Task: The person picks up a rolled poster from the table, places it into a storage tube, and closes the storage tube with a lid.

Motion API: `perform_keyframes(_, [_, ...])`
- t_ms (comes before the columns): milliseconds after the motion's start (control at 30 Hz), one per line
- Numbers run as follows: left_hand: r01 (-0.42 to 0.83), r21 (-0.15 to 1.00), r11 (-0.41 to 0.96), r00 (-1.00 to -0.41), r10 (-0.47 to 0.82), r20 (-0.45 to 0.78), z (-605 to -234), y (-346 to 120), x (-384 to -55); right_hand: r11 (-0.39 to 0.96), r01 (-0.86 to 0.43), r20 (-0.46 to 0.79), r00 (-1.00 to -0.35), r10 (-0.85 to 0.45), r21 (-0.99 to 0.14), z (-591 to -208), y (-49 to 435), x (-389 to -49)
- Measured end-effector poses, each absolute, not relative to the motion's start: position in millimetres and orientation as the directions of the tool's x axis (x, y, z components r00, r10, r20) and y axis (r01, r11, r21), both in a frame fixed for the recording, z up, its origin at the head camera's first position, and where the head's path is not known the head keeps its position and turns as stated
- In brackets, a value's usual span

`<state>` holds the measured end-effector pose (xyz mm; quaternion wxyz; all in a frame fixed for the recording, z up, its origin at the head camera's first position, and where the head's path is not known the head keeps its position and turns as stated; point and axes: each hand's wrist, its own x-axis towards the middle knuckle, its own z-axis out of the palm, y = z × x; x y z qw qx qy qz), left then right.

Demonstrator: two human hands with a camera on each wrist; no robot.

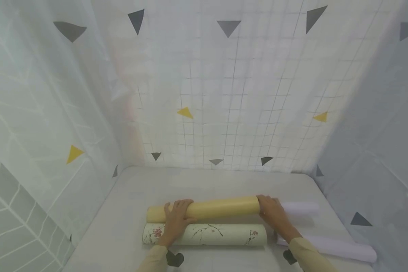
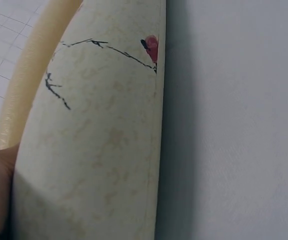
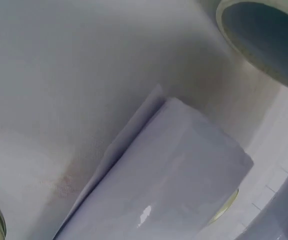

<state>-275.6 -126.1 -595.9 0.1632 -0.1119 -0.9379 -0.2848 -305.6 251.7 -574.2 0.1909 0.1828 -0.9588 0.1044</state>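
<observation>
A yellow roll (image 1: 224, 207) lies crosswise in the head view, its right end slightly farther back than its left. My left hand (image 1: 176, 219) grips it left of its middle, fingers over the top and thumb on the near side. With the fingers at its right end, my right hand (image 1: 273, 213) holds the same roll. Just in front lies a cream wallpaper roll (image 1: 224, 235) with dark branches and pink blossoms, under my left wrist. The left wrist view shows this wallpaper roll (image 2: 99, 130) close up, with the yellow roll (image 2: 31, 75) behind.
Two pale lavender rolls lie at the right, one farther back (image 1: 300, 208) and one nearer (image 1: 346, 249), partly behind my right arm. The white surface (image 1: 122, 211) meets hanging sheets with triangle prints (image 1: 227, 27) at the back and sides.
</observation>
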Motion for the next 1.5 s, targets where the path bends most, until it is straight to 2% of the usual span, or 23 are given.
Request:
perform_keyframes(333, [0.304,0.532,0.79,-0.924,0.109,0.366,-600.6,-127.5,-275.1,0.909,-0.374,0.342,-0.891,-0.297,-0.186,-574.9,251.3,-301.1])
perform_keyframes(667, [0.339,0.536,0.773,-0.902,0.106,0.418,-594.1,-125.2,-272.2,0.867,-0.451,0.392,-0.852,-0.347,-0.213,-578.6,260.9,-299.2])
perform_keyframes(933, [0.339,0.54,0.771,-0.897,0.091,0.433,-596.0,-129.0,-275.3,0.926,-0.353,0.323,-0.899,-0.295,-0.137,-585.2,279.2,-299.4])
perform_keyframes(1167, [0.34,0.534,0.774,-0.896,0.095,0.433,-593.0,-131.3,-274.4,0.975,-0.173,0.224,-0.965,-0.139,-0.141,-592.7,293.7,-303.7])
perform_keyframes(1367, [0.327,0.532,0.781,-0.902,0.09,0.422,-593.3,-131.0,-275.7,0.978,-0.181,0.298,-0.944,-0.142,-0.107,-581.2,290.2,-300.2])
perform_keyframes(1500, [0.335,0.548,0.767,-0.898,0.084,0.432,-592.3,-131.9,-275.9,0.967,-0.218,0.321,-0.932,-0.166,-0.131,-570.9,280.3,-298.9])
